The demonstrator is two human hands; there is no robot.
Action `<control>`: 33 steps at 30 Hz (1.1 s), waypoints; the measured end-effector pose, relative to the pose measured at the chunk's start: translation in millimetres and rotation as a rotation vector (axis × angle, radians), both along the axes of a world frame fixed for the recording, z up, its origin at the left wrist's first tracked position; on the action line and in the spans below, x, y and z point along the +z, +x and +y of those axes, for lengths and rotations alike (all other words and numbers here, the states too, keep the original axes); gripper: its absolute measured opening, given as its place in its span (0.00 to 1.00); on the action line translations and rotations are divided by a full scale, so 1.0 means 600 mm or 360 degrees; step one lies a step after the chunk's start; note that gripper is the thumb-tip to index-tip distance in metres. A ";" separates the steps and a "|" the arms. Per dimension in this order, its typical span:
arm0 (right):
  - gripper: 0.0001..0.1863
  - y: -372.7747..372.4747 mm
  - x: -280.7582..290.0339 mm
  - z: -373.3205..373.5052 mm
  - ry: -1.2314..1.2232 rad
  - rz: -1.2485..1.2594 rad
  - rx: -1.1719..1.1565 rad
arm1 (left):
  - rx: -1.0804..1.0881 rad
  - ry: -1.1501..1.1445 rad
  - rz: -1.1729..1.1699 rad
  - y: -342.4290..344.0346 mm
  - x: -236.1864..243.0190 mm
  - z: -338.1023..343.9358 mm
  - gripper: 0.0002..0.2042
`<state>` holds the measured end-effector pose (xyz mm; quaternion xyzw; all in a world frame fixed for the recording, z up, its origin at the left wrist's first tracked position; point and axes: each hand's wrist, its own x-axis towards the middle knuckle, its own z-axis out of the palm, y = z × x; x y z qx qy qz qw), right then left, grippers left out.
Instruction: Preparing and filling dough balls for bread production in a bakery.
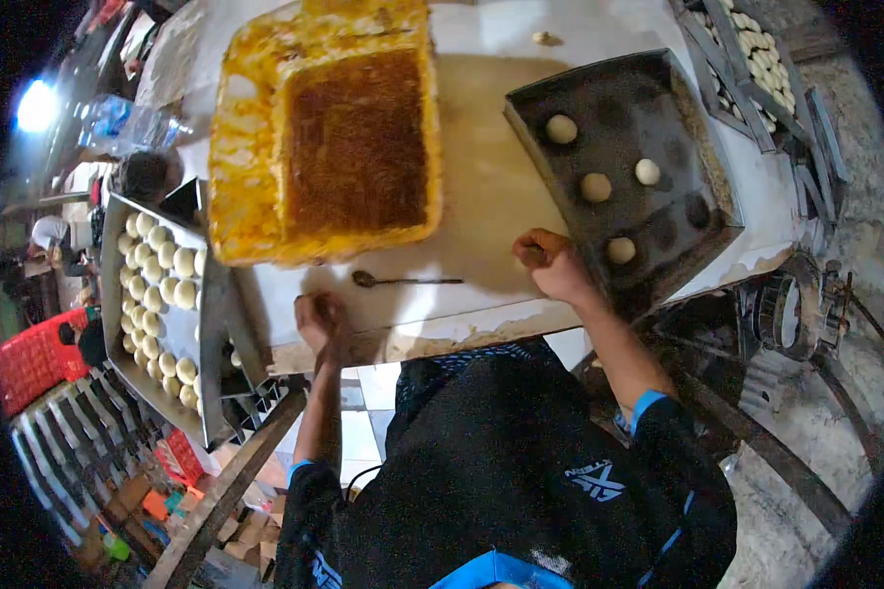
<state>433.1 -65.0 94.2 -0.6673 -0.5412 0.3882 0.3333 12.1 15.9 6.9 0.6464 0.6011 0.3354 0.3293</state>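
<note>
Closest to us is our black shirt, its sleeves edged in blue, just below the near edge of a pale worktop. Our left hand is over that edge, its fingers curled inward; we cannot tell whether it grips anything. Just right of it lies a dark spoon, bowl end to the left. Our right hand is also curled, near the left side of a dark metal tray; again we cannot tell if something is inside the fingers. On this tray we count four pale dough balls, set well apart from one another. Beyond the spoon stands a yellow-smeared tub with a brown mass covering its bottom. At our left, another tray bears many dough balls in rows, and at far right we see racks with more pale pieces.
</note>
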 end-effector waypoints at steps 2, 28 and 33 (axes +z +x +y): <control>0.11 0.051 0.062 -0.021 -0.0774 0.1770 -0.0488 | 0.0180 -0.0087 -0.0228 0.051 0.006 -0.006 0.08; 0.40 0.442 -0.048 0.146 0.0187 -0.1252 0.0058 | 0.0754 0.0902 0.0416 -0.010 0.254 -0.028 0.09; 0.29 0.362 0.076 0.122 0.0863 -0.1337 -0.0110 | 0.1347 -0.0058 0.1772 -0.272 0.351 0.034 0.18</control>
